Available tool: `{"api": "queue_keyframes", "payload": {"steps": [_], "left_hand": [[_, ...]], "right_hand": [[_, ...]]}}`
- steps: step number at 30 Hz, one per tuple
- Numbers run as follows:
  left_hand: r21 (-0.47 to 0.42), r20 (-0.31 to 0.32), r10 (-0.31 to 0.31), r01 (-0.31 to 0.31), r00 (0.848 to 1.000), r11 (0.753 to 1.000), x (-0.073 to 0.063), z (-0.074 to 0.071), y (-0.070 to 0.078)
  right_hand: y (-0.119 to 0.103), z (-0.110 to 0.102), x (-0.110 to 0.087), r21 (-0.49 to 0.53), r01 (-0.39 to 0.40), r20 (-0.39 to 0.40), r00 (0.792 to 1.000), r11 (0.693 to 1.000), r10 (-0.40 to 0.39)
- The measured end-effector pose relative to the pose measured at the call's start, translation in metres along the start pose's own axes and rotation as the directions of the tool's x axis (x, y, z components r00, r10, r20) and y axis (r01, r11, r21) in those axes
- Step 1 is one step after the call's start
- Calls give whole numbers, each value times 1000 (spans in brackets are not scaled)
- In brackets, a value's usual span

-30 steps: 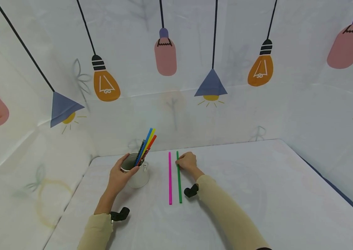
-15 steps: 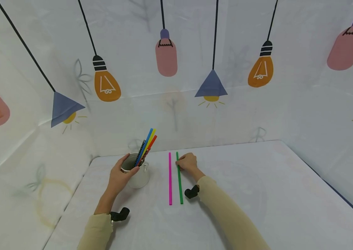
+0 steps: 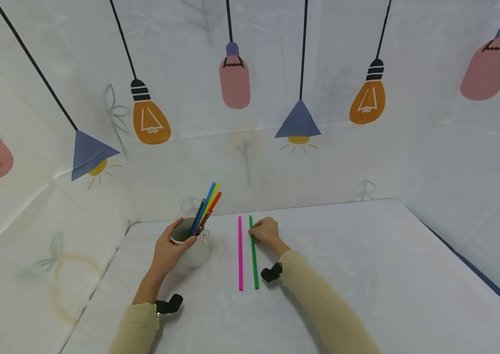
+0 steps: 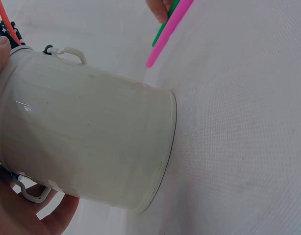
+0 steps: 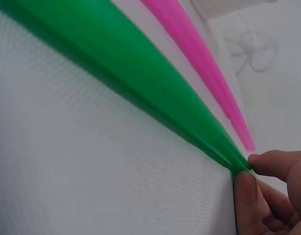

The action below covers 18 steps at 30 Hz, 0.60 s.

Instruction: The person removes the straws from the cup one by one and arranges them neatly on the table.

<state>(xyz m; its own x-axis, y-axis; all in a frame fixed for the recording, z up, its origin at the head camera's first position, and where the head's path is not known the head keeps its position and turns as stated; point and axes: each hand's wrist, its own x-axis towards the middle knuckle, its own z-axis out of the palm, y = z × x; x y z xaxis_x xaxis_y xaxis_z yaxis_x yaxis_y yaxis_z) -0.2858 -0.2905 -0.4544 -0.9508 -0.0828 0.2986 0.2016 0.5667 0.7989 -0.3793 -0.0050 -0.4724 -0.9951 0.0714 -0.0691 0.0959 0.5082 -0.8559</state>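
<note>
My left hand grips a small white metal pail near its rim, thumb on one side and fingers round the other. Several straws lean out of the pail: a blue straw, a yellow one, a red one and black patterned ones. In the left wrist view the pail shows small side handles. My right hand pinches a green straw near its far end, between thumb and finger in the right wrist view. Left of it a pink straw lies on the table, roughly parallel and apart from it.
The white-covered table reaches back to a pale wall sheet printed with hanging lamps and bulbs. The pail stands at the left of the straws. Black wrist cameras sit on both wrists.
The green straw's near end has swung very slightly to the right, away from the pink straw. The left hand and the pail have stayed in place.
</note>
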Motion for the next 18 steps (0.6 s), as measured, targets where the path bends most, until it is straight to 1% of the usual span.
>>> {"api": "queue_keyframes", "payload": {"steps": [3, 18], "left_hand": [[-2, -1, 0, 0, 1000, 1000, 1, 0, 0], [6, -9, 2, -1, 1000, 1000, 0, 1, -1]], "right_hand": [[1, 1, 2, 17, -7, -1, 1000, 1000, 7], [5, 1, 1, 13, 17, 3, 1000, 1000, -17]]}}
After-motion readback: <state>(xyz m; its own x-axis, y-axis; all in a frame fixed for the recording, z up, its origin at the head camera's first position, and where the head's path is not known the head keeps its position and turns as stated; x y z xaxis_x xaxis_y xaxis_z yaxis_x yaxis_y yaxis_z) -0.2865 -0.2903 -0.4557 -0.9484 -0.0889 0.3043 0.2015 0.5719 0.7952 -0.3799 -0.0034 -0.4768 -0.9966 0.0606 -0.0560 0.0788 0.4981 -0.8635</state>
